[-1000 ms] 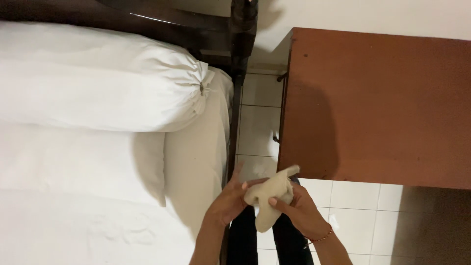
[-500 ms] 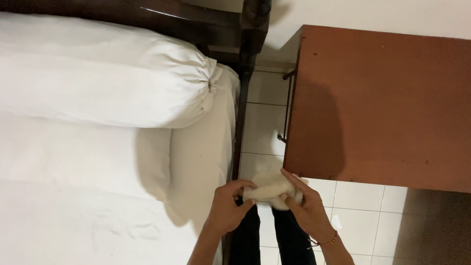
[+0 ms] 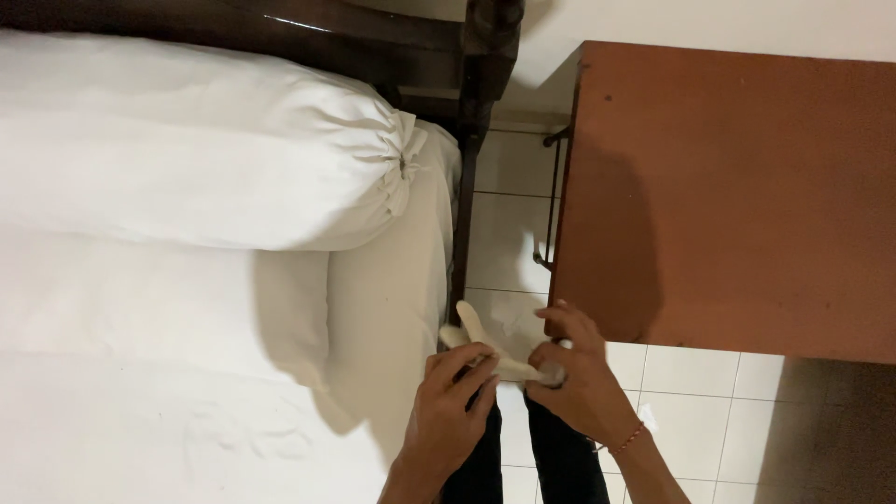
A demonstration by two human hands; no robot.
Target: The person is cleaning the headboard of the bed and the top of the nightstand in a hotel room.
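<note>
A small cream cloth (image 3: 478,338), twisted into a narrow roll, is gripped between both hands over the gap beside the bed. My left hand (image 3: 455,401) pinches its near part from the left. My right hand (image 3: 581,378), a red thread bracelet on its wrist, closes around the cloth's right end. One tip of the cloth sticks up toward the bed's corner. My dark trouser legs (image 3: 532,457) show below the hands.
A bed (image 3: 187,439) with white sheet fills the left, with a white bolster (image 3: 205,159) and a flat pillow (image 3: 159,299) on it. A dark wooden headboard (image 3: 373,42) runs along the top. A reddish-brown table (image 3: 737,187) stands right, over white floor tiles (image 3: 691,420).
The cloth was a loose bunch held up in both hands; now it is twisted thin and held lower. The view has drifted slightly downward and to the right.
</note>
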